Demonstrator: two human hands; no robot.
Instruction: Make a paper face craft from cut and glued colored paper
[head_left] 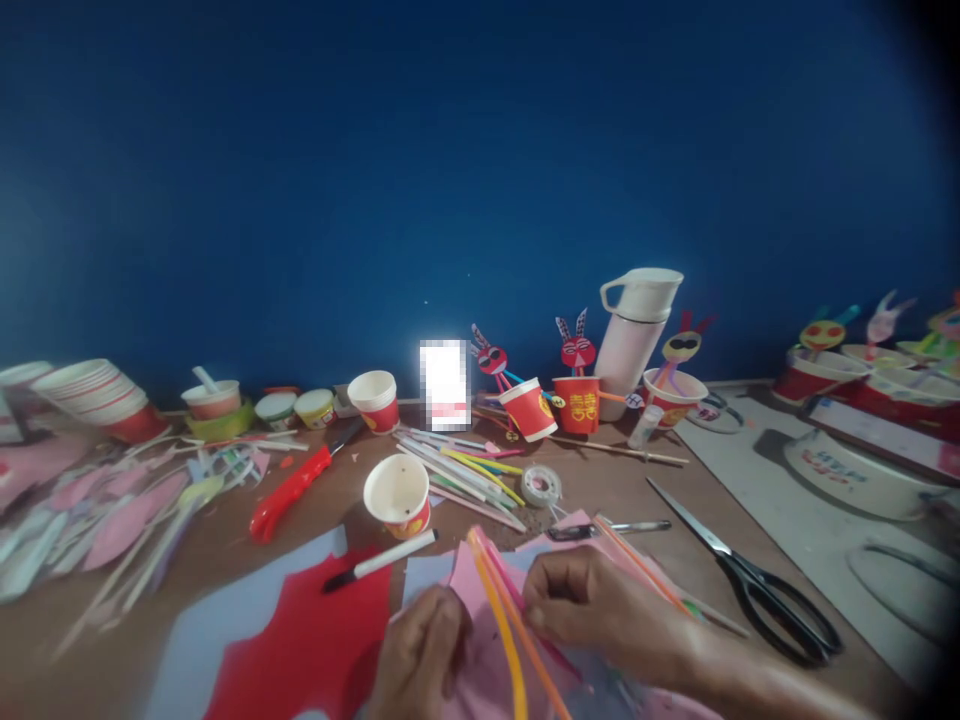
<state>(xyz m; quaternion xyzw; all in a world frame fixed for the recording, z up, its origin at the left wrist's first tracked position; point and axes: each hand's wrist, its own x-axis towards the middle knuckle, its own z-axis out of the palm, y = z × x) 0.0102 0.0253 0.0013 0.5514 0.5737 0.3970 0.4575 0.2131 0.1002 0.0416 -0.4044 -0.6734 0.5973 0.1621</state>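
My left hand [421,650] is closed at the bottom middle, its fingers curled inward beside pink paper [487,665]. Across from it, my right hand [581,600] makes a pinch; whatever lies between its fingertips is hidden. Between the two hands run a yellow straw [501,610], an orange straw [534,655] and a magenta straw [495,556], close together at their far ends. The right fingertips are right by the magenta straw. Left of my hands lie a cut red sheet [307,640] and a black-and-white marker [382,560].
Black-handled scissors [757,590] lie open at the right. Behind my hands are a paper cup [397,495], a tape roll [541,486] and loose straws [457,475]. A red-handled cutter [292,492] lies left. Cup puppets [576,400] and a flask [634,340] stand by the blue wall.
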